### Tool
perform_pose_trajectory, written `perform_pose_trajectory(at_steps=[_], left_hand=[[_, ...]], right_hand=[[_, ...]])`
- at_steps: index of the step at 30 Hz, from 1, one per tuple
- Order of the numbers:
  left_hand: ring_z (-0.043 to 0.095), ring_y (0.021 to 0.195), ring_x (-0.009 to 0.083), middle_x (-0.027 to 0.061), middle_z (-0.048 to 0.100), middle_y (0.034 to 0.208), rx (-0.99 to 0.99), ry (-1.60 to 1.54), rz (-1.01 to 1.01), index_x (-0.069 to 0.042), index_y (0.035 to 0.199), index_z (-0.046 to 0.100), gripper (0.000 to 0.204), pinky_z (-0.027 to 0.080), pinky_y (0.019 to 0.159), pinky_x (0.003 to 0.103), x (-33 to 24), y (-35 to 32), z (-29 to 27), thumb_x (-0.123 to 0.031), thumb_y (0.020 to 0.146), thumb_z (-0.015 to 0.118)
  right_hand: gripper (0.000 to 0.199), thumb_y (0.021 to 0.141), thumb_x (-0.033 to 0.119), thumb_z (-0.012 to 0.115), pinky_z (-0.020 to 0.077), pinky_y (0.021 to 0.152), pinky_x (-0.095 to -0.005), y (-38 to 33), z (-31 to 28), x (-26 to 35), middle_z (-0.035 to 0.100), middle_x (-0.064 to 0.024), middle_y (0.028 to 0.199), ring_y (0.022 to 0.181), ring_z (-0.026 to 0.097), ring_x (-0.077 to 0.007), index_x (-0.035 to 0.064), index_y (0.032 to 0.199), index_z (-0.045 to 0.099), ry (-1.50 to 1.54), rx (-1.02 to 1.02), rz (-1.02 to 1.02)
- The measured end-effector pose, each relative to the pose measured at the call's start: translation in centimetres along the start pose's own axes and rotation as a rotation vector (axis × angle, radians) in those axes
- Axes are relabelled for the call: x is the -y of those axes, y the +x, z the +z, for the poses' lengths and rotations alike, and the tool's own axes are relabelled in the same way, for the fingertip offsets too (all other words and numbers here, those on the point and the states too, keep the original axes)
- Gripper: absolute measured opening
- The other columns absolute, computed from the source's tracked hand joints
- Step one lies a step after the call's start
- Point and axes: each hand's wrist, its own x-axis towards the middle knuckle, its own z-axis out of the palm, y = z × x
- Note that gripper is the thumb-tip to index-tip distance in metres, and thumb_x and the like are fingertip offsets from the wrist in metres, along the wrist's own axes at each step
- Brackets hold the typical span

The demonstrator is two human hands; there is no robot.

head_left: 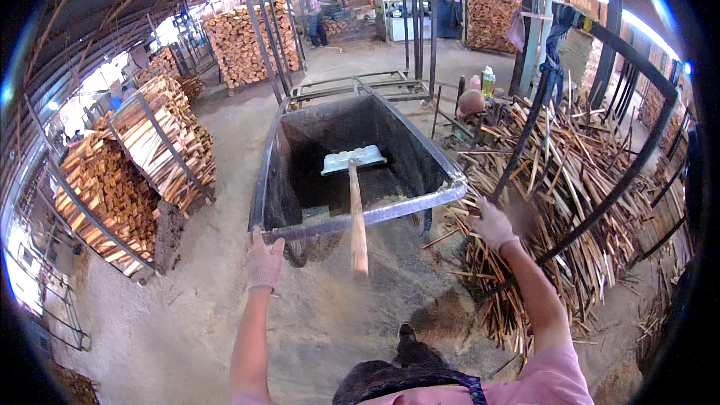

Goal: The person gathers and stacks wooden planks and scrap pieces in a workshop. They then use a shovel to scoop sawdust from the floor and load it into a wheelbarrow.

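Observation:
In front of me stands a deep black cart (pixel 360 214) with a worn, dusty near rim. A shovel with a pale metal blade and a wooden handle (pixel 356 217) rests in it, the handle sticking out over the near rim toward me. My left hand (pixel 265 261), in a light glove, is at the cart's near left corner, thumb and fingers apart, fingertips at the rim. My right hand (pixel 495 225), gloved too, reaches out just beyond the near right corner with its fingers extended. It looks apart from the rim and holds nothing I can see.
A big heap of thin wood strips (pixel 555 202) spreads on the right, with a black metal frame (pixel 637 56) standing over it. Stacked firewood (pixel 112 187) fills racks on the left. Metal frames (pixel 352 86) stand beyond the cart. A person (pixel 315 22) is far back.

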Motion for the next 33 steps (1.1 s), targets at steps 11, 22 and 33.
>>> perform_pose_trajectory(at_steps=[11, 22, 33], left_hand=[[0.059, 0.126, 0.0433, 0.0350, 0.058, 0.134, 0.005, 0.164, -0.429, 0.012, 0.136, 0.051, 0.084, 0.048, 0.106, 0.046, 3.4, 12.3, 8.4, -0.041, 0.077, 0.079], [0.068, 0.112, 0.0417, 0.0297, 0.070, 0.115, -0.082, 0.134, -0.553, 0.004, 0.123, 0.065, 0.059, 0.054, 0.095, 0.046, 9.7, 14.6, 10.2, -0.023, 0.071, 0.076], [0.070, 0.096, 0.0315, 0.0199, 0.074, 0.103, -0.098, -0.042, -0.356, 0.005, 0.123, 0.066, 0.057, 0.053, 0.086, 0.042, 24.9, 10.5, 11.3, -0.022, 0.075, 0.079]], right_hand=[[0.087, 0.080, 0.050, 0.072, 0.0503, 0.102, -0.0451, 21.5, 7.2, -2.0, 0.065, -0.0281, 0.129, 0.122, 0.063, -0.0381, 0.0005, 0.146, 0.045, 0.084, 0.281, 0.222], [0.063, 0.076, 0.031, 0.071, 0.0536, 0.096, -0.0478, 20.9, 10.4, -0.5, 0.071, -0.0285, 0.115, 0.111, 0.069, -0.0406, -0.0037, 0.127, 0.056, 0.025, 0.181, 0.358], [0.064, 0.079, 0.033, 0.076, 0.0533, 0.097, -0.0479, 3.7, 13.4, -0.1, 0.069, -0.0299, 0.118, 0.113, 0.068, -0.0420, -0.0055, 0.126, 0.055, 0.180, 0.092, 0.420]])
